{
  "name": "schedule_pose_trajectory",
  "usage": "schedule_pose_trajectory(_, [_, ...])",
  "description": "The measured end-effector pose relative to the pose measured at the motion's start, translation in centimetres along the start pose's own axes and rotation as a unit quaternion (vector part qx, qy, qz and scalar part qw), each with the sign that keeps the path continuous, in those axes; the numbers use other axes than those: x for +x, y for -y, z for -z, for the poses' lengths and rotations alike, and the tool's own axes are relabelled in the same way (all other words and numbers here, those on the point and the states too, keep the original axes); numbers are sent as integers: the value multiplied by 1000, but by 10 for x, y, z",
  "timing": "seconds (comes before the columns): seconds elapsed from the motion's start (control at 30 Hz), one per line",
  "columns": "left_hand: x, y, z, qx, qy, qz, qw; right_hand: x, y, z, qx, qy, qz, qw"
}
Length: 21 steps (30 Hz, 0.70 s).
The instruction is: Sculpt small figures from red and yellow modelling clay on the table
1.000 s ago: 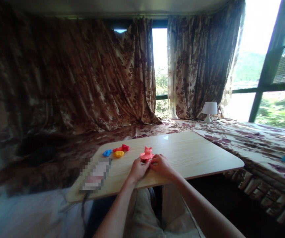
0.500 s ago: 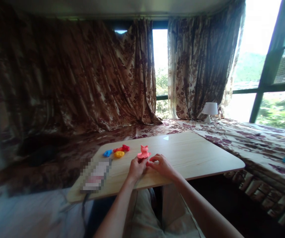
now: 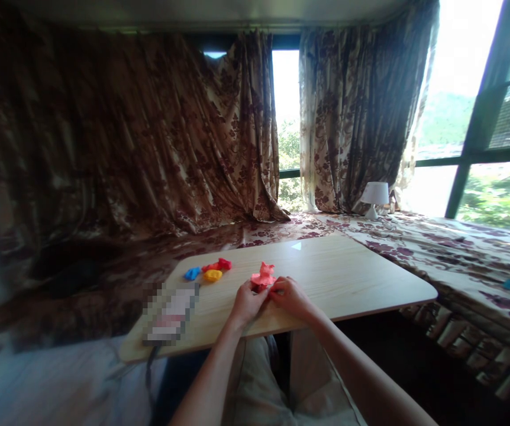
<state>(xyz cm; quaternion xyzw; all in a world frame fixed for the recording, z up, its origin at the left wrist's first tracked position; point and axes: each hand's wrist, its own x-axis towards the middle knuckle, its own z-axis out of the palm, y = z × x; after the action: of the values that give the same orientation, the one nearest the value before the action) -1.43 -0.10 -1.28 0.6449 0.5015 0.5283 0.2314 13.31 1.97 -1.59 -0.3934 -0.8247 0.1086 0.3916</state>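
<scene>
Above my hands stands a coral-pink piece (image 3: 264, 275) with a frilled, skirt-like rim and a smaller knobbed top. It looks soft, like modelling clay, though I cannot make out the material for sure. My left hand (image 3: 247, 303) is closed on its lower part, thumb and fingers pinched beneath the rim. Coming in from the right, my right hand (image 3: 291, 297) pinches at the piece's lower right, its fingertips close to the left thumb. The underside of the piece is hidden by both hands.
On the wooden table (image 3: 348, 278), small blue (image 3: 191, 273), red (image 3: 223, 264) and yellow (image 3: 213, 276) lumps lie at the back left. A blurred-out flat device (image 3: 173, 313) with a cable sits at the left edge. A white lamp (image 3: 374, 194) stands beyond, on patterned fabric.
The coral-pink piece has shifted slightly right and tilted that way. My right fingers, somewhat apart before, have closed in against its base; my left hand has turned a little with it.
</scene>
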Motion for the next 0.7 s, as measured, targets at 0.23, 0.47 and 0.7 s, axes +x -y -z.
schedule_pose_trajectory(0.23, [1,6,2,30,23,-14,999,-1,-1,-1,16,2,3,1000])
schedule_pose_trajectory(0.47, [-1,6,4,54,11,5,998,3,-9,-2,154,-87,-124,976])
schedule_pose_trajectory(0.7, [-2,5,3,47,10,17,999,12,0,-4,219,-26,-149,964])
